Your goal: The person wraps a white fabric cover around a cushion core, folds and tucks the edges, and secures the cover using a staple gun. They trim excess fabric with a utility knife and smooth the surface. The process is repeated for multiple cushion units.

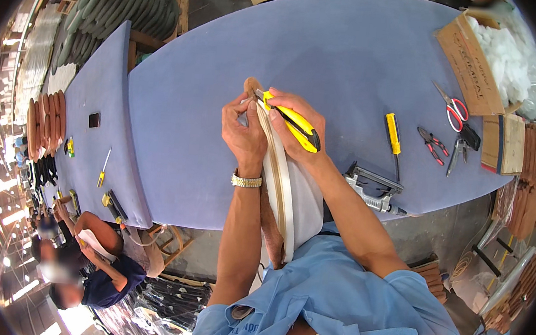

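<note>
Over there, a yellow-and-black utility knife [298,123] slants, blade end at the brown tip of a long padded piece [278,176]. Brown and white, banded lengthwise in tan, the piece overlaps the desk's [182,142] edge.

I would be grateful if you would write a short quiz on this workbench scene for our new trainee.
1. Which hand holds the yellow utility knife?
2. What is inside the open cardboard box at the upper right?
a) red-handled pliers
b) white fluffy material
c) a yellow-handled screwdriver
3. True or false: a gold-coloured band circles the left wrist.

Key:
1. The right hand.
2. b
3. True
</note>
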Available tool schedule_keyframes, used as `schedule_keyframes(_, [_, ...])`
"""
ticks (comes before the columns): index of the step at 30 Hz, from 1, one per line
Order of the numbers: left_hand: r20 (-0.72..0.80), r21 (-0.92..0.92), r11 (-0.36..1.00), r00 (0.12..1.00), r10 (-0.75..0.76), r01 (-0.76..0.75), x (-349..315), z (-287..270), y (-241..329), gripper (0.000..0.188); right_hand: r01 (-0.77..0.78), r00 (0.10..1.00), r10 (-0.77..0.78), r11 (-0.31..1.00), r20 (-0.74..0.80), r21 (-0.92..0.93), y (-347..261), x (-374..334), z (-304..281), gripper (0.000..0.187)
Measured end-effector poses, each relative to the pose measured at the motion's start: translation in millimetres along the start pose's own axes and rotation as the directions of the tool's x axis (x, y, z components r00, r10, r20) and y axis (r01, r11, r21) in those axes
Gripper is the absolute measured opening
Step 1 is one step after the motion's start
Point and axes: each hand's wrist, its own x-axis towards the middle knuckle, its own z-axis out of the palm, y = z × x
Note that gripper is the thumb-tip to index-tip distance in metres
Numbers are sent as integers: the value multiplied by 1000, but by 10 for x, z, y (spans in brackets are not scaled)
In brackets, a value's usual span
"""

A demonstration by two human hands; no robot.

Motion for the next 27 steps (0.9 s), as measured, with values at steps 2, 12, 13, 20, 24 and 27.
schedule_keyframes(2, [1, 15, 1000, 1000, -2, 2, 5, 8, 13, 10, 42, 999, -43, 998, -10, -52, -6, 9, 3, 17])
schedule_keyframes(12, [-23, 4, 1000, 1000, -10, 10, 0, 67, 12, 10, -79, 997, 78, 996, -14, -34, -82, -74, -5, 18])
schedule_keyframes(13, [-20, 7, 1000, 1000, -14, 15, -2, 70, 12, 10, -98, 995, 97, 995, -15, -28, -97, -95, -11, 19])
schedule_keyframes(20, [-25, -9, 1000, 999, -28, 28, -7, 80, 20, 10, -105, 994, 105, 994, -19, 14, -127, -146, -22, 19])
schedule_keyframes(24, [-42, 5, 998, 997, -65, 65, -16, 67, 33, 9, -88, 996, 88, 996, -29, -3, -93, -208, -24, 17])
schedule_keyframes(27, [-93, 9, 1000, 996, 17, -17, -22, 58, 28, 7, -38, 999, 38, 999, -36, -16, -85, -233, -21, 16])
